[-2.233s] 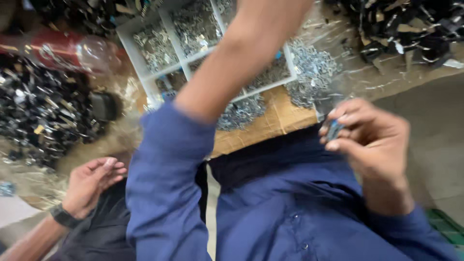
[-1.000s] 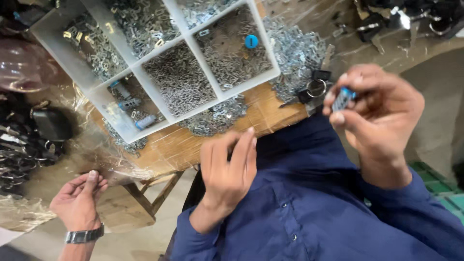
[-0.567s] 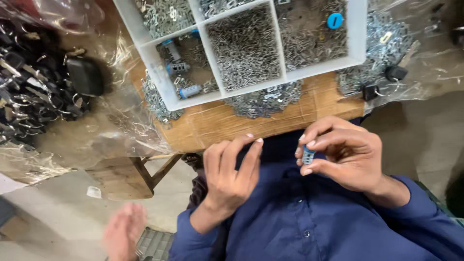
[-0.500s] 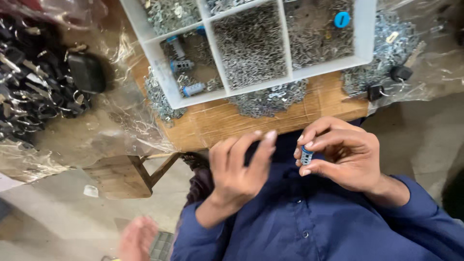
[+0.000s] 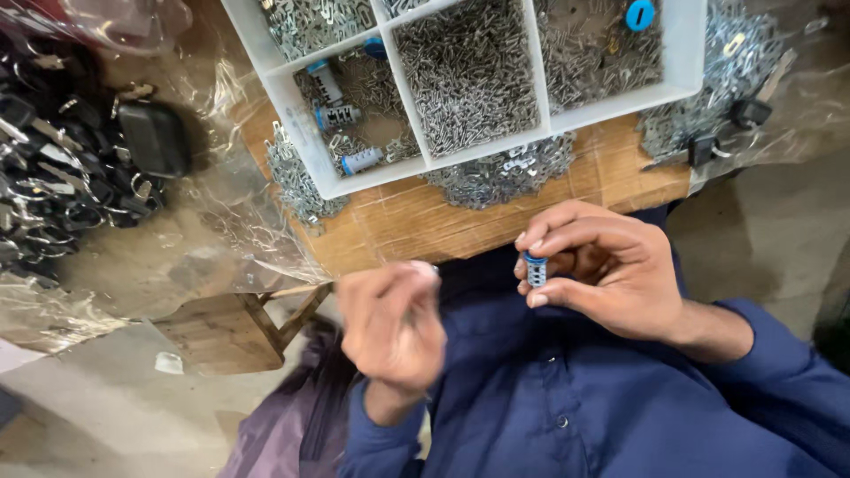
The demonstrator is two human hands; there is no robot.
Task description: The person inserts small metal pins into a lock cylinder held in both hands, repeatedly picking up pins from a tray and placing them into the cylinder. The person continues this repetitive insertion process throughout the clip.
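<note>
My right hand (image 5: 602, 265) pinches a small silver lock cylinder with a blue end (image 5: 536, 268) between thumb and fingertips, close to my chest. My left hand (image 5: 394, 323) hovers beside it, blurred by motion, its fingers curled inward; whether anything small sits in them cannot be told. Both hands are just below the edge of a wooden board (image 5: 460, 221). On that board rests a white compartment tray (image 5: 292, 97) filled with small metal pins and parts. One compartment holds several similar blue-tipped cylinders (image 5: 341, 115).
Loose metal parts (image 5: 505, 173) lie heaped around the tray. A pile of black key shells (image 5: 62, 168) under clear plastic sheeting fills the left. More keys (image 5: 717, 142) lie at the right. A wooden stool (image 5: 239, 323) stands below the board on a concrete floor.
My left hand has curled from an open palm into a loose fist and dropped slightly. My right hand keeps holding the cylinder. The other person's hand at the lower left is gone.
</note>
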